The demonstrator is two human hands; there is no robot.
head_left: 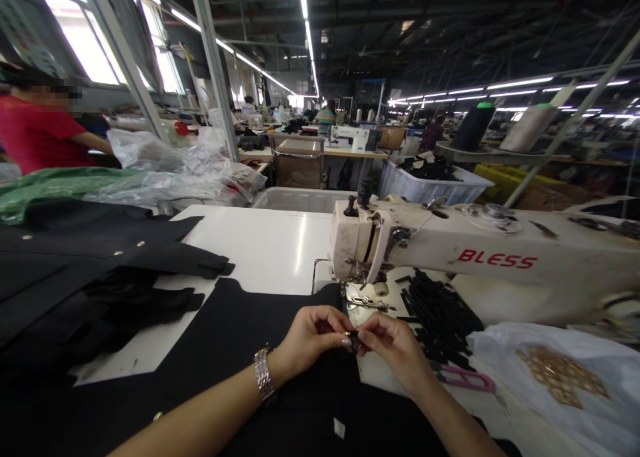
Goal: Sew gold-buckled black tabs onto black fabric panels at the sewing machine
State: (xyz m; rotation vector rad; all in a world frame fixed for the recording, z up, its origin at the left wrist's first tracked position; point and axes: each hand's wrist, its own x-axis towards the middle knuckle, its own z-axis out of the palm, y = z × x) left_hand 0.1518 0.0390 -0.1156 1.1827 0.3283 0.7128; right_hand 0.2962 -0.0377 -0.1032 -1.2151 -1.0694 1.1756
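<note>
Busy garment workshop, white bench [260, 244] under strip lights, cream sewing machine [450, 250] at two o'clock. Small dark piece [353, 339], barely visible, pinched between fingertips of left hand [313, 337] and right hand [395, 347], both closed on it, over black fabric [235, 350] just at six o'clock of the needle. Bare bench open at eleven o'clock; stacked dark garments [75, 270] at nine, black strips [440, 310] and pink snips [467, 379] at three, bench edge near.
</note>
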